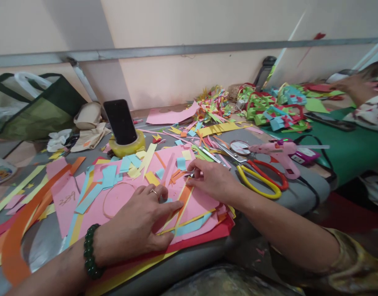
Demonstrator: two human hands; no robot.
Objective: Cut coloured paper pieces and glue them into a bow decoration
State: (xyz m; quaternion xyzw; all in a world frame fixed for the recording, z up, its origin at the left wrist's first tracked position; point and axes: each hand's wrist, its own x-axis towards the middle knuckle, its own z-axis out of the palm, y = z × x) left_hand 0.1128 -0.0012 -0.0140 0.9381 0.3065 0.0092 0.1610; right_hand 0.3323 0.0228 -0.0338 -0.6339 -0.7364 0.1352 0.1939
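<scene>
My left hand (142, 216) lies on a stack of pink paper (114, 201), thumb and index finger stretched apart and the other fingers bent. Its index fingertip touches an orange paper strip (185, 195) that runs slantwise over the pink sheet. At the strip's far end my right hand (212, 179) pinches a small shiny metal piece (190, 175), mostly hidden by the fingers. Blue, yellow and orange paper scraps (110, 177) are scattered around both hands.
Scissors (263, 181) with red and yellow handles and a pink glue gun (278, 154) lie to the right. A phone (121, 122) stands in a yellow tape roll (128, 148). A green bag (37, 111) is at left. Another person's arm (358, 88) reaches in far right.
</scene>
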